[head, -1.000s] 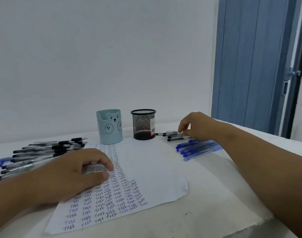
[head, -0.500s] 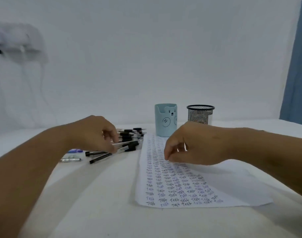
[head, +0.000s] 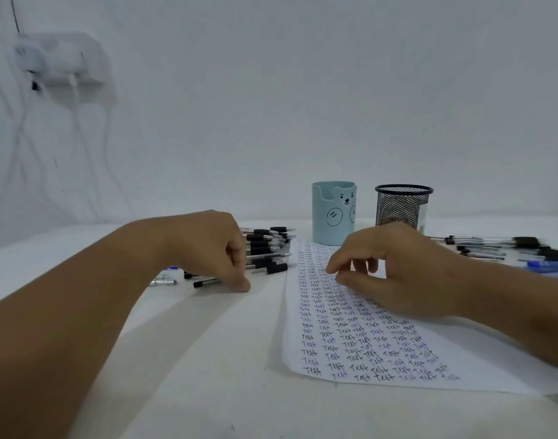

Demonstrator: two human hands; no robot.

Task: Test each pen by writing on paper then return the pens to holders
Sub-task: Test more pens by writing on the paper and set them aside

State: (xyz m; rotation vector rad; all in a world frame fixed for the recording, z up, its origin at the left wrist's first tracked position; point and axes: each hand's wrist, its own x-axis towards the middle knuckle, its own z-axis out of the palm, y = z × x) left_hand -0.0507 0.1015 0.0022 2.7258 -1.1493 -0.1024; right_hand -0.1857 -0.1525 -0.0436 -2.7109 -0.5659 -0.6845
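paper (head: 366, 337) densely filled with "Test" | holders (head: 334, 213) seemingly empty, pens (head: 268, 248) still out | left hand (head: 208, 248) curled among pens, grasp unclear | right hand (head: 395, 274) curled, seemingly empty

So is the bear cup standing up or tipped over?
Standing up. The bear cup sits flat on the table, opening upward.

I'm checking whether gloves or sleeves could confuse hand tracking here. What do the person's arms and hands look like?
Both arms are bare as far as the frame shows. The left hand and right hand show no gloves, rings, watch or markings.
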